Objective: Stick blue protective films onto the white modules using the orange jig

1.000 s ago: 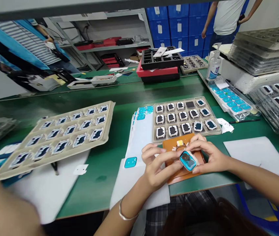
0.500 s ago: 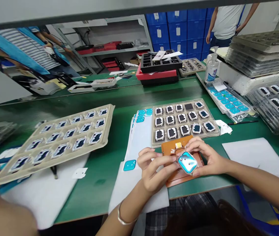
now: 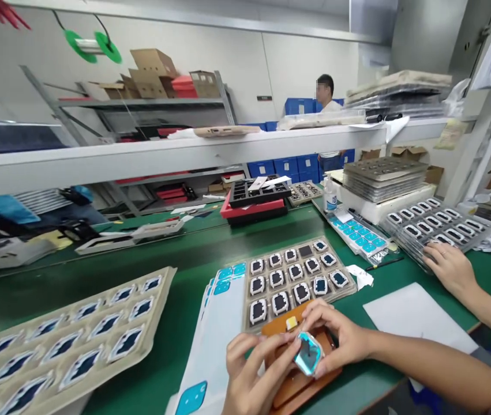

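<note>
1. A small blue-faced case (image 3: pixel 309 354) sits between the person's two hands, just above an orange board (image 3: pixel 303 393) near the front edge of the green counter (image 3: pixel 161 357).

2. The right hand (image 3: pixel 336 334) grips the case, thumb on the near side and fingers on the far side. Holding it by the rim seems meant to leave the blue face uncovered.

3. The left hand (image 3: pixel 256 374) rests its fingertips against the case's left side, perhaps to steady it. Its thumb is hidden, so whether this grip is closed cannot be told.

4. The board lies directly below, probably as a firm rest. A yellow block (image 3: pixel 291 323) is at its far end.

5. Just beyond, a pocketed tray (image 3: pixel 351 285) keeps white-rimmed cases in rows, likely so they stay apart and within reach.

6. White sheets (image 3: pixel 219 328) lie flat to the left, with blue patches at the far end and one blue patch (image 3: pixel 192 397) nearest the left hand, presumably for easy access.

7. At right, another person's hand (image 3: pixel 450 268) touches a clear tray (image 3: pixel 401 239), possibly steadying it.
</note>
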Demonstrator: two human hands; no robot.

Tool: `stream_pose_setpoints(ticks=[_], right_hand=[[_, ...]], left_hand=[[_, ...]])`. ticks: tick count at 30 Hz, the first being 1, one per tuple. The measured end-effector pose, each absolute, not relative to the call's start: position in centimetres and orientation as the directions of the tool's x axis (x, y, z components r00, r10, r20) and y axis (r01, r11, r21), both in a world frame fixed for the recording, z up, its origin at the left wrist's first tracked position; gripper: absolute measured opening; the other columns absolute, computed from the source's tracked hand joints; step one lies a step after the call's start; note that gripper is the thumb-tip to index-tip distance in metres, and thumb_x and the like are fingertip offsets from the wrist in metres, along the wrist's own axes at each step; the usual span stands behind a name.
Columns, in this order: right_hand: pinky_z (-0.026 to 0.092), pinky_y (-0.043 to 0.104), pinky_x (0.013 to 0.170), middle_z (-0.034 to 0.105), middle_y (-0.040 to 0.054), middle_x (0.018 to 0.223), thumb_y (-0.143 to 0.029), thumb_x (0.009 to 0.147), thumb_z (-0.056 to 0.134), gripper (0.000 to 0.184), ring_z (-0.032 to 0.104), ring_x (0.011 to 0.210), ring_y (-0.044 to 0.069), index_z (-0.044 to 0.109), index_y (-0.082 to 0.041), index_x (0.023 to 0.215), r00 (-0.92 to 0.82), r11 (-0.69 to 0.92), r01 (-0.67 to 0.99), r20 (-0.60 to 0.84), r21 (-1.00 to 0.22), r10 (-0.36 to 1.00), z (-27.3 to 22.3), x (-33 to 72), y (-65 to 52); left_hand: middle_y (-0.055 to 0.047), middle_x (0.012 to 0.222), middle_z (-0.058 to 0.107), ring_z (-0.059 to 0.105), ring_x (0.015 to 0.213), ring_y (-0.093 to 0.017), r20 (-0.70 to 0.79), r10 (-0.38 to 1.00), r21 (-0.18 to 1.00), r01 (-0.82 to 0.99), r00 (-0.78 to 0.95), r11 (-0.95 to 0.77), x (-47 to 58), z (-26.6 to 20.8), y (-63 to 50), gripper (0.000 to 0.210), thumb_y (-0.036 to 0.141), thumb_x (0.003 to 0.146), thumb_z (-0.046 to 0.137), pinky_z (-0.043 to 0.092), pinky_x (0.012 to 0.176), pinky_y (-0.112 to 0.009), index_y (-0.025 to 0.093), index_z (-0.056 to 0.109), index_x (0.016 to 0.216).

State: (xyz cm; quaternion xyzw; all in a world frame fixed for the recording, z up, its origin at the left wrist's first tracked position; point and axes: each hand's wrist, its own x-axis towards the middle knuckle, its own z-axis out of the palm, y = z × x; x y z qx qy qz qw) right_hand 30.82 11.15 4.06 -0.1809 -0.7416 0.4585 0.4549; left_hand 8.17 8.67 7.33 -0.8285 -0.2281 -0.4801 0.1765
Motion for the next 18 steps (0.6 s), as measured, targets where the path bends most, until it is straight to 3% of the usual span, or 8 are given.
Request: stream_pose_setpoints(ticks=[6,8,10,11,12,15,18], right_hand=[[0.036,0.044,0.107,0.067,0.0076,0.113,-0.055,0.067,0.085,0.06,0.047,0.121,0.023,0.058,-0.024,0.112,-0.548,0.625,-0.09,0.563,-0.776,0.619,4.7,30.7,11.8],[0.04,0.043,0.103,0.069,0.0066,0.11,-0.055,0.069,0.083,0.058,0.05,0.118,0.024,0.06,-0.024,0.111,-0.563,0.715,0.041,0.575,-0.698,0.594,6.7,30.9,12.9],[0.046,0.038,0.094,0.068,0.0048,0.107,-0.051,0.071,0.083,0.051,0.056,0.106,0.021,0.063,-0.024,0.11,-0.545,0.767,0.315,0.555,-0.559,0.629,9.6,31.4,14.6],[0.047,0.035,0.091,0.067,0.0029,0.106,-0.051,0.07,0.083,0.049,0.058,0.102,0.02,0.065,-0.026,0.108,-0.491,0.734,0.505,0.549,-0.453,0.676,11.1,31.6,15.8],[0.046,0.037,0.093,0.066,0.0044,0.109,-0.047,0.07,0.084,0.049,0.057,0.104,0.022,0.066,-0.025,0.11,-0.429,0.688,0.583,0.555,-0.433,0.713,12.5,32.0,17.1],[0.035,0.05,0.101,0.061,0.0107,0.124,-0.039,0.086,0.069,0.046,0.043,0.122,0.031,0.059,-0.025,0.129,-0.267,0.55,0.725,0.567,-0.414,0.779,14.6,32.8,21.0],[0.031,0.054,0.096,0.063,0.0117,0.127,-0.033,0.088,0.065,0.042,0.04,0.119,0.036,0.06,-0.024,0.129,-0.219,0.447,0.822,0.53,-0.352,0.819,13.6,33.3,23.4]], left_hand=[[-0.008,0.093,0.067,0.048,0.087,-0.021,0.913,0.08,-0.147,0.506,0.4,-0.85,8.0,6.8,9.0,0.027,0.008,0.094,0.054,0.043,0.082,-0.038,0.022,0.074,0.106],[-0.007,0.093,0.067,0.049,0.088,-0.021,0.917,0.116,-0.111,0.525,0.381,-0.844,8.2,7.2,9.1,0.025,0.01,0.094,0.055,0.043,0.08,-0.036,0.023,0.073,0.106],[-0.006,0.093,0.068,0.051,0.089,-0.021,0.916,0.192,-0.049,0.572,0.353,-0.819,8.4,7.6,9.3,0.022,0.012,0.093,0.059,0.043,0.08,-0.035,0.023,0.071,0.108],[-0.006,0.093,0.068,0.051,0.09,-0.021,0.915,0.228,-0.016,0.595,0.334,-0.803,8.5,7.8,9.4,0.021,0.013,0.092,0.06,0.044,0.08,-0.034,0.022,0.069,0.108],[-0.006,0.094,0.068,0.052,0.09,-0.02,0.912,0.263,0.016,0.612,0.316,-0.791,8.5,7.9,9.6,0.021,0.012,0.091,0.061,0.044,0.08,-0.034,0.021,0.068,0.108],[-0.005,0.095,0.069,0.053,0.09,-0.02,0.893,0.364,0.127,0.629,0.264,-0.767,8.3,7.7,10.2,0.02,0.011,0.09,0.06,0.045,0.08,-0.033,0.021,0.066,0.107],[-0.005,0.094,0.069,0.055,0.087,-0.019,0.869,0.418,0.166,0.64,0.264,-0.75,7.9,7.4,10.5,0.017,0.012,0.091,0.058,0.046,0.078,-0.033,0.021,0.065,0.104]])
